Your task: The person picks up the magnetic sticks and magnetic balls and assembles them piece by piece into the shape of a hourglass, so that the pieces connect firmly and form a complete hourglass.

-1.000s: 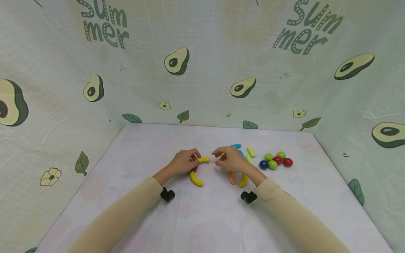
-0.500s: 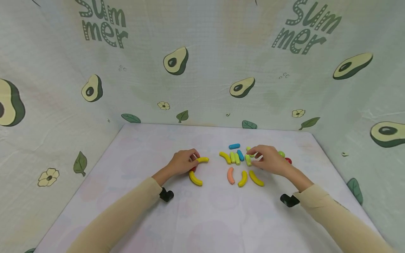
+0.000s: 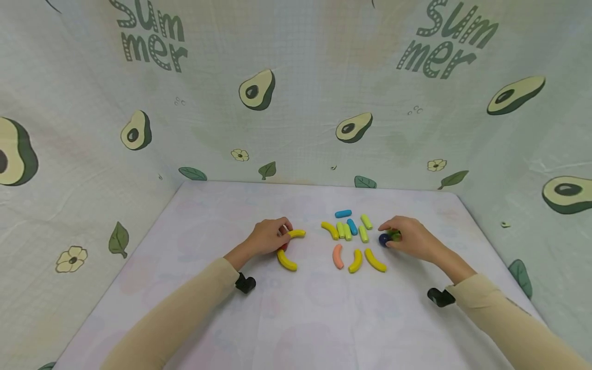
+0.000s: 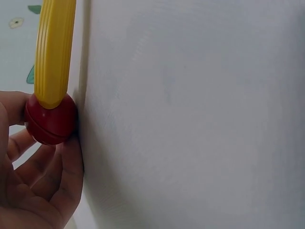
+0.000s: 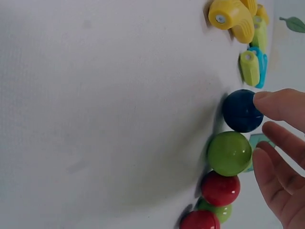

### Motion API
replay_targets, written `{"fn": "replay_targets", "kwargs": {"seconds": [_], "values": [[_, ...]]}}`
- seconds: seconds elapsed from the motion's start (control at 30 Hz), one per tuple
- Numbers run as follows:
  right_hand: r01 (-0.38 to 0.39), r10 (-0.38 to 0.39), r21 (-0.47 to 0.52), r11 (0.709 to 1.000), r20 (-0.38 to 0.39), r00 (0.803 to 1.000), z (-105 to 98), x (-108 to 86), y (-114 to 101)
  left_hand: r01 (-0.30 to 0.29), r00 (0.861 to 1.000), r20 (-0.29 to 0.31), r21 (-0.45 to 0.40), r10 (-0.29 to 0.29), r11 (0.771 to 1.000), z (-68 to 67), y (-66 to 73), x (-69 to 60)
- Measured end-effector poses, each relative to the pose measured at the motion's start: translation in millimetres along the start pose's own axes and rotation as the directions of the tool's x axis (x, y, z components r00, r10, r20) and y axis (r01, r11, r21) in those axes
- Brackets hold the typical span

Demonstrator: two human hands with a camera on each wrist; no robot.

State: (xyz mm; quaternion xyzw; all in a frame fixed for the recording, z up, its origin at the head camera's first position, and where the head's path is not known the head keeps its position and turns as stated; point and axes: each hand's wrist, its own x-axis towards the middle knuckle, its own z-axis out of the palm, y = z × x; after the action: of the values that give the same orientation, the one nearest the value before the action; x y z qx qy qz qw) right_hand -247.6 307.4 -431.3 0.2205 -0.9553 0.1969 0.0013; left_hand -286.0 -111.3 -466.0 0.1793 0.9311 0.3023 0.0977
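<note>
While my left hand (image 3: 270, 236) grips a red ball (image 4: 53, 125) with a yellow curved rod (image 4: 53, 55) touching it, my right hand (image 3: 413, 239) hovers with fingers loosely bent and parted at the navy ball (image 5: 239, 113) and the green ball (image 5: 228, 155) beside it; I can't tell whether a fingertip touches the navy one. Between my hands on the worktop (image 3: 305, 318) lie blue rods (image 3: 343, 214), light green rods (image 3: 363, 234) and a coral curved rod (image 3: 338, 256).
</note>
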Motion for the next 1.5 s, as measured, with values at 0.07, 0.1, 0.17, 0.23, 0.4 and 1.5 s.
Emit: {"fn": "replay_targets", "kwargs": {"seconds": [0.07,0.1,0.17,0.23,0.4,1.5], "values": [[0.004,-0.004,-0.01,1.0,0.004,1.0,1,0.7,1,0.006,1.0,0.003,0.002,-0.006,1.0,0.0,-0.2,0.2],[0.002,-0.002,-0.014,1.0,0.007,1.0,2,0.9,1,0.01,1.0,0.003,0.004,-0.01,1.0,0.0,-0.3,0.4],[-0.002,0.003,-0.025,1.0,0.013,1.0,4,1.2,2,0.016,1.0,0.004,0.008,-0.016,1.0,0.2,-0.6,0.8],[-0.003,0.004,-0.038,0.999,0.017,1.0,5,0.8,3,0.015,1.0,0.006,0.008,-0.015,1.0,0.2,-0.2,0.8],[-0.002,0.003,-0.075,0.997,0.01,1.0,10,-0.9,4,0.011,1.0,0.011,0.015,-0.011,1.0,-0.2,1.5,1.1],[0.088,-0.082,0.115,0.989,-0.052,0.995,19,36.1,-63,0.018,1.0,0.002,0.042,-0.018,0.999,-2.9,0.3,0.9]]}}
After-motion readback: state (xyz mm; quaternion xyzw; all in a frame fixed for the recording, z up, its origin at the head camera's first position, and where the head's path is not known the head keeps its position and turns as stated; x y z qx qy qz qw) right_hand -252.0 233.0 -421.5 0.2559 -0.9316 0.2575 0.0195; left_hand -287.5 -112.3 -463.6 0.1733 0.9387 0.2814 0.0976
